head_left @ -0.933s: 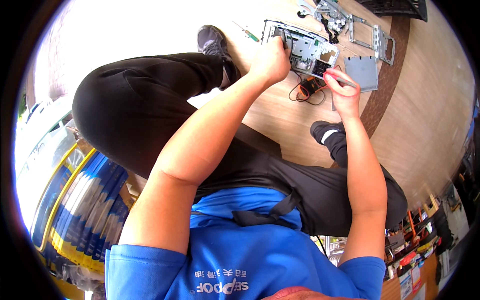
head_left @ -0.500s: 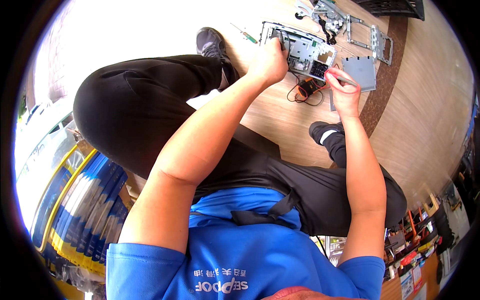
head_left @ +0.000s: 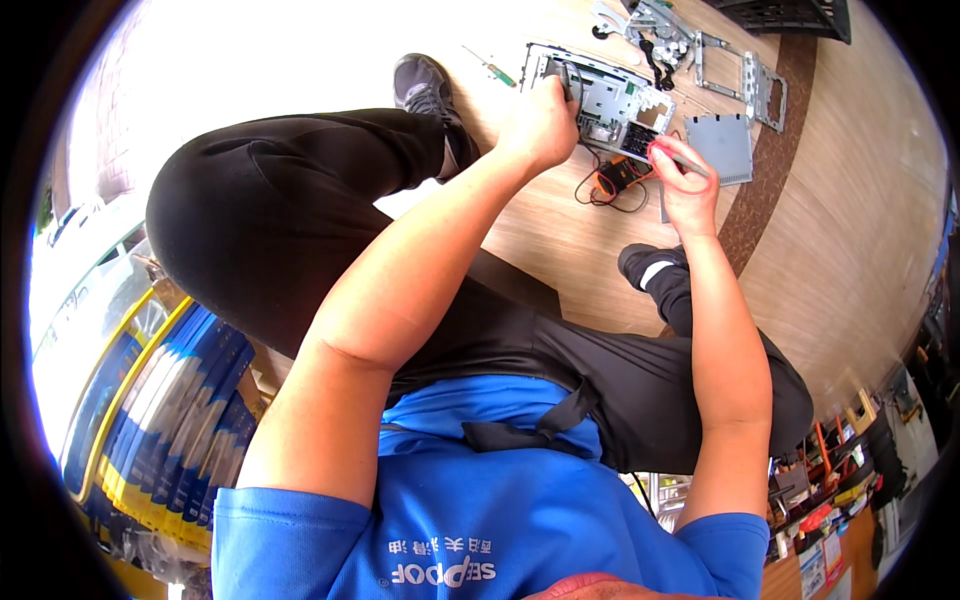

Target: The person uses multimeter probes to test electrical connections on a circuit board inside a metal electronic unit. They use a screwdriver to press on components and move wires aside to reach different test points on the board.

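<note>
An opened metal computer case (head_left: 612, 92) lies on the floor ahead of me, its boards and brackets exposed. My left hand (head_left: 541, 125) is closed at the case's left part, on what looks like a black test probe (head_left: 559, 70); a black lead curves away from it. At the near right corner, my right hand (head_left: 686, 188) pinches a slim test probe (head_left: 683, 155) with red at the fingertips, close to a black grid-like part (head_left: 638, 138). Between my hands an orange and black multimeter (head_left: 612, 177) rests on the floor with leads looped round it. Both probe tips are hidden or too small to make out.
A green-handled screwdriver (head_left: 499, 75) lies left of the case. Metal brackets (head_left: 715, 65) and a flat grey panel (head_left: 722, 147) lie to the right. A black crate (head_left: 790, 14) stands at the far right. My shoes (head_left: 424, 85) flank the work; blue packages on a yellow rack (head_left: 175, 410) stand at left.
The right hand has shifted very slightly left, and the probe in it has tilted a little. The left hand has barely moved.
</note>
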The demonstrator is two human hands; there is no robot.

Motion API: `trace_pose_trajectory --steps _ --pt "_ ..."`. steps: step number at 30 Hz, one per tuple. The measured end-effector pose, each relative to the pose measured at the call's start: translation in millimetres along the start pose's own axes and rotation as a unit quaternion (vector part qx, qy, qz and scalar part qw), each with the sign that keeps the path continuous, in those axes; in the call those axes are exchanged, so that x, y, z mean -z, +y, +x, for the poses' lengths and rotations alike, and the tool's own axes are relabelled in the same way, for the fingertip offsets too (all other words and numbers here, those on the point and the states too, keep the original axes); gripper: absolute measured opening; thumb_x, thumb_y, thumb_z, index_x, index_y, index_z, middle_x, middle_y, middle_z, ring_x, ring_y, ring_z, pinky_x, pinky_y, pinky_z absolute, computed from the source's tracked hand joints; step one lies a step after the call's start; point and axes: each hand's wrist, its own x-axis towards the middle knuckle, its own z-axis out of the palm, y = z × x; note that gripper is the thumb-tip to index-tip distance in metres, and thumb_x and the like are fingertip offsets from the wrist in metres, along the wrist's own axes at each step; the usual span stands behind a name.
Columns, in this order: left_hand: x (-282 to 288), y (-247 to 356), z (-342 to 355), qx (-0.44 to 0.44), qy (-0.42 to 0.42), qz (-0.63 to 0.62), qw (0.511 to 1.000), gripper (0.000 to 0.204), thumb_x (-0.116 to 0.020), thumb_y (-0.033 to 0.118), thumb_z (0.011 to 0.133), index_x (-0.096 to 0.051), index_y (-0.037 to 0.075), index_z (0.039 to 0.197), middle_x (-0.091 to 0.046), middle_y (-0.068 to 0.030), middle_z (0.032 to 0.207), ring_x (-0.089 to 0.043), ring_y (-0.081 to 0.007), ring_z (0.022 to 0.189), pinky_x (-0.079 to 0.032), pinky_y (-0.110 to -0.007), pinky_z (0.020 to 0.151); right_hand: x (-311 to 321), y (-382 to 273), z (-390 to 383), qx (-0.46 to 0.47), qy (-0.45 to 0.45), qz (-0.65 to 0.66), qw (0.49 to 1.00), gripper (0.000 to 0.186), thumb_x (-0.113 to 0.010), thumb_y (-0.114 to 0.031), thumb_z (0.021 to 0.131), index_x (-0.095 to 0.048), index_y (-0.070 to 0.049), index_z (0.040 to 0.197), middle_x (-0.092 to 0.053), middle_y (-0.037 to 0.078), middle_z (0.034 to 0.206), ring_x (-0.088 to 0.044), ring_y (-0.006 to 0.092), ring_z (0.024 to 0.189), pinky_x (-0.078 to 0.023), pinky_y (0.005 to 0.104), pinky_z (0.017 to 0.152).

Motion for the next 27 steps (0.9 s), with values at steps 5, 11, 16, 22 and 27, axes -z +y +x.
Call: trace_pose_trajectory --steps 5,11,16,22,27 --pt "-0.3 0.1 0.5 0.001 0.000 -0.002 1.000 0.024 -0.059 0.019 0.092 -0.057 -0.003 0.100 -0.066 -0.0270 0.097 -0.063 -0.0436 0.096 -0.049 -0.048 0.086 0.5 1.4 0.6 0.008 0.001 0.013 1.000 0.020 -0.070 -0.010 0.089 -0.070 0.001 0.105 -0.073 0.009 0.095 -0.068 0.0138 0.087 -0.053 0.0255 0.079" --pt "-0.6 -0.9 0.3 0.000 0.005 0.000 1.000 0.024 -0.059 0.019 0.092 -0.057 -0.003 0.101 -0.066 -0.0271 0.097 -0.063 -0.0439 0.097 -0.049 -0.048 0.087 -0.5 -0.7 -0.1 -0.010 -0.001 0.016 1.000 0.021 -0.070 -0.010 0.088 -0.070 0.001 0.106 -0.073 0.010 0.096 -0.068 0.0143 0.088 -0.053 0.0259 0.080" --pt "-1.0 -0.4 0.4 -0.003 0.004 -0.006 1.000 0.024 -0.059 0.019 0.092 -0.057 -0.004 0.101 -0.066 -0.0274 0.097 -0.063 -0.0440 0.097 -0.049 -0.049 0.087 -0.1 -0.5 -0.1 0.001 -0.005 0.021 1.000 0.021 -0.070 -0.010 0.088 -0.071 0.001 0.106 -0.073 0.010 0.098 -0.068 0.0145 0.089 -0.053 0.0259 0.080" --pt "-0.2 1.1 -0.1 0.001 0.007 -0.001 1.000 0.024 -0.059 0.019 0.092 -0.057 -0.004 0.100 -0.066 -0.0281 0.095 -0.063 -0.0440 0.096 -0.049 -0.049 0.086 -0.5 -0.6 1.4 0.035 -0.011 -0.013 0.999 0.020 -0.072 -0.010 0.086 -0.072 -0.001 0.104 -0.073 0.011 0.097 -0.068 0.0162 0.089 -0.052 0.0266 0.080" --pt "-0.6 0.1 0.1 -0.005 0.008 -0.002 1.000 0.024 -0.059 0.019 0.092 -0.057 -0.004 0.099 -0.066 -0.0281 0.095 -0.063 -0.0441 0.095 -0.049 -0.049 0.085 -0.4 -1.1 2.5 0.052 -0.015 -0.027 0.998 0.020 -0.072 -0.009 0.086 -0.072 -0.001 0.104 -0.072 0.011 0.097 -0.068 0.0168 0.091 -0.051 0.0267 0.081"
